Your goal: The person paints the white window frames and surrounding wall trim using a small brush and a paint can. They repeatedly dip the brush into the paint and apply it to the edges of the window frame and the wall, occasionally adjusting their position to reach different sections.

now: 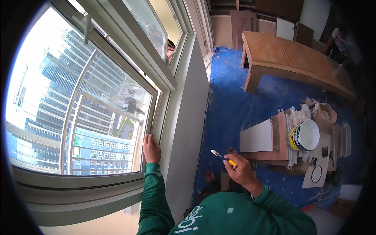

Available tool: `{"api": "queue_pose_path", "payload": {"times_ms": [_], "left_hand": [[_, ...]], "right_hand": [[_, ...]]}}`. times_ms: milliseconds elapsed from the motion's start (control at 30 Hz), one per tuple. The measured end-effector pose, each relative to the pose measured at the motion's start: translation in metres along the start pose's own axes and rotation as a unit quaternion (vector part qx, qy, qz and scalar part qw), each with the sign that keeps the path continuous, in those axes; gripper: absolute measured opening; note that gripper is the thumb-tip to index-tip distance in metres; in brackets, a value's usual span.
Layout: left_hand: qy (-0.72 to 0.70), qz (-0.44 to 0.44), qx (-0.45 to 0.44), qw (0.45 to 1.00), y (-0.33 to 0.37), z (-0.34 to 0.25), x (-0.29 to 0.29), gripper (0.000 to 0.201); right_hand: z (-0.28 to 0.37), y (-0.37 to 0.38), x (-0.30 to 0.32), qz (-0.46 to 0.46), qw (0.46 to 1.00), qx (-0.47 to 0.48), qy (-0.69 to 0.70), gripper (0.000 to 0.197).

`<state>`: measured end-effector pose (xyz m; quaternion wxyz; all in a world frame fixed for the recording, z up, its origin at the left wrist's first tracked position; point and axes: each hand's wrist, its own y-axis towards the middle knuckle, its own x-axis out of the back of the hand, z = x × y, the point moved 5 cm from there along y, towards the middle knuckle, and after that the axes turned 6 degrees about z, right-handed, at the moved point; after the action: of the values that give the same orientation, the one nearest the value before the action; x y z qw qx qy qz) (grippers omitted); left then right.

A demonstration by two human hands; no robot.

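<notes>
My left hand is at the right edge of the window frame, its fingers closed over the pale sash beside the glass. In front of my body, my right hand is closed round the yellow handle of a small paintbrush. The brush's whitish tip points up and to the left, apart from the window and the wall. My palm hides the rear of the handle.
A low wall runs along the window. Blue sheeting covers the floor. To the right, a paint bucket stands among boards and scraps; beyond is a long wooden table. A person is at the far right.
</notes>
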<state>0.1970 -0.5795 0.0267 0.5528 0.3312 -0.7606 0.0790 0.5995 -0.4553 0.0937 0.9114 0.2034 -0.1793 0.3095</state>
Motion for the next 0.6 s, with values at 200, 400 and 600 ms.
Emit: {"api": "queue_pose_path", "payload": {"times_ms": [200,400,600], "left_hand": [[0.06,-0.006,0.058,0.997,-0.007,-0.002,-0.005,0.037],[0.142,0.008,0.058,0.988,0.004,-0.012,-0.02,0.029],[0.188,0.046,0.069,0.979,0.001,0.023,-0.019,0.039]], "right_hand": [[0.041,-0.07,0.017,-0.088,0.993,-0.036,-0.064,0.016],[0.018,-0.223,0.09,-0.28,0.927,-0.213,-0.127,0.016],[0.013,-0.302,0.161,-0.452,0.847,-0.255,-0.113,0.018]]}}
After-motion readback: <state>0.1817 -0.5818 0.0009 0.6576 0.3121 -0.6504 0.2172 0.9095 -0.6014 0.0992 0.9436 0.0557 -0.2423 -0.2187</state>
